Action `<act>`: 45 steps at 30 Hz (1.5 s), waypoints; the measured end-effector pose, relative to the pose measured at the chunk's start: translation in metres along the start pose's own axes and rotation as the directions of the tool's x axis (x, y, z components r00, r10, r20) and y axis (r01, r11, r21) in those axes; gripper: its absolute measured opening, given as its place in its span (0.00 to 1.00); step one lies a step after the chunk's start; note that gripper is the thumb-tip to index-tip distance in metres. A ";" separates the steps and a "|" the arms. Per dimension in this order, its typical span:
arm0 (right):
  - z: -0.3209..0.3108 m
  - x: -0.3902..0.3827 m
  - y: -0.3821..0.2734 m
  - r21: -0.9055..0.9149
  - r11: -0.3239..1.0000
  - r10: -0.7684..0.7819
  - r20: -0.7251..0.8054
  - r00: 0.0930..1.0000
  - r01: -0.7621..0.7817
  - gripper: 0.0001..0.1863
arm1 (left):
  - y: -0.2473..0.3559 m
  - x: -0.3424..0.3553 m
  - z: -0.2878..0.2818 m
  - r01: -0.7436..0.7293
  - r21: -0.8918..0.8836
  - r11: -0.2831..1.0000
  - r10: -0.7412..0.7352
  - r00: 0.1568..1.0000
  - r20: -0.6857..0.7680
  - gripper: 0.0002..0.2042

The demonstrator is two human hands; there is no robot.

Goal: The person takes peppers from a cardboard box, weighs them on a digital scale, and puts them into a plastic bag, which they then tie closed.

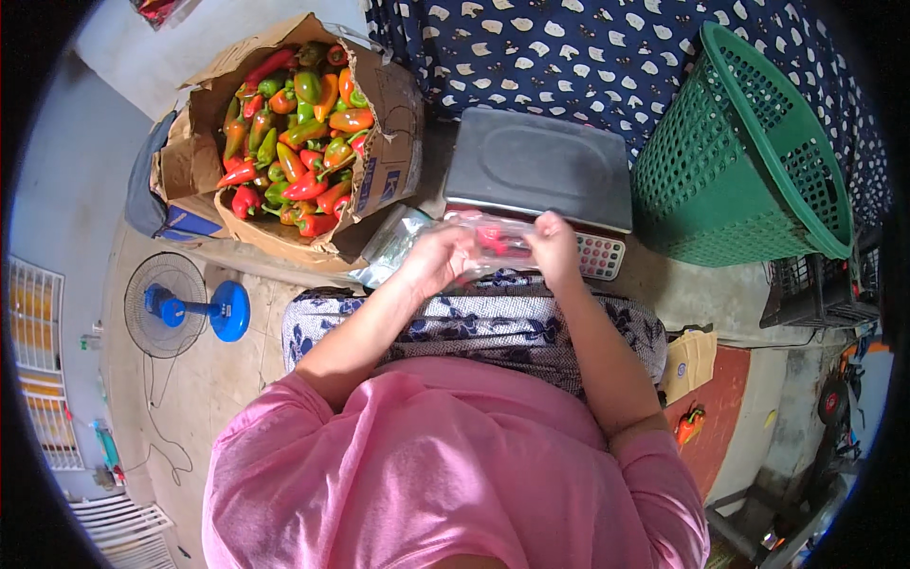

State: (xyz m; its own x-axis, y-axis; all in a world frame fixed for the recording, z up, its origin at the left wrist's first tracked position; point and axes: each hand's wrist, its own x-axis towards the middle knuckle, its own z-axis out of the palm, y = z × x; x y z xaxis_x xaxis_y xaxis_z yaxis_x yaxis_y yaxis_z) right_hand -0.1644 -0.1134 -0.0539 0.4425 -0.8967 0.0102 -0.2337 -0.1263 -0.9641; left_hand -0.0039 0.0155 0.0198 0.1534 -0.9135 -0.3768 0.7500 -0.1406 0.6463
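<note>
A clear plastic bag [512, 231] with something red on or in it is stretched between my two hands, over the near edge of a weighing scale [537, 171]. My right hand [556, 248] is closed in a pinch on the bag's right end. At the other end, my left hand [442, 260] has its fingers curled on the plastic, slightly smeared by motion. Whether the red is print or contents I cannot tell. Part of the scale's keypad [601, 256] shows beside my right wrist. Left of my left hand lies a shiny silvery plastic packet [396, 245].
A torn cardboard box [391, 142] full of red, orange and green peppers [301, 133] stands far left. On the right is a tall green perforated basket [701, 190], near a dark crate [825, 294]. A blue fan [227, 310] is at left; patterned cloth [474, 318] covers my lap.
</note>
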 end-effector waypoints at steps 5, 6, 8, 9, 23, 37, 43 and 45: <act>-0.016 0.006 -0.006 -0.421 0.865 -0.377 -0.184 0.908 0.274 0.10 | -0.003 -0.002 0.006 -0.021 0.484 0.875 -0.069 0.983 0.168 0.18; -0.015 0.004 -0.013 -0.421 0.861 -0.385 -0.176 0.906 0.284 0.10 | 0.000 0.000 0.007 -0.108 0.764 0.636 0.058 0.994 0.092 0.19; -0.010 -0.010 -0.051 -0.200 0.914 -0.341 0.100 0.935 0.354 0.16 | 0.000 0.015 -0.034 -0.299 0.876 0.378 0.501 0.862 0.078 0.19; -0.012 -0.022 -0.069 -0.207 0.914 -0.293 0.261 0.920 0.350 0.24 | 0.011 0.015 -0.040 -0.244 0.940 0.240 0.571 0.818 0.067 0.19; -0.007 -0.045 -0.066 -0.140 0.770 -0.430 0.606 0.669 0.622 0.22 | 0.048 -0.094 -0.020 -0.323 0.734 -0.598 0.134 0.862 0.488 0.29; 0.014 -0.053 -0.022 -0.285 0.808 -0.046 0.843 0.537 0.516 0.18 | 0.169 -0.083 -0.116 0.244 0.721 -0.649 0.663 0.646 0.378 0.25; 0.011 -0.049 -0.022 -0.344 0.806 0.037 0.841 0.540 0.481 0.18 | 0.165 -0.072 -0.101 -0.559 0.608 0.564 0.745 0.662 -0.084 0.19; 0.009 -0.050 -0.024 -0.345 0.808 0.039 0.840 0.541 0.477 0.18 | 0.158 -0.078 -0.083 -0.569 0.271 0.777 0.593 0.805 -0.010 0.20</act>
State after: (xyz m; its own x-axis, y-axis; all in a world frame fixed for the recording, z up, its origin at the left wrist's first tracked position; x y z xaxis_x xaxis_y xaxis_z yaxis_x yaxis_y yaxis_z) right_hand -0.1730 -0.0620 -0.0339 0.9575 -0.1339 -0.2554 -0.2766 -0.6765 -0.6825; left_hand 0.1561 0.0967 0.0958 0.5745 -0.8152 0.0736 0.3211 0.3071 0.8959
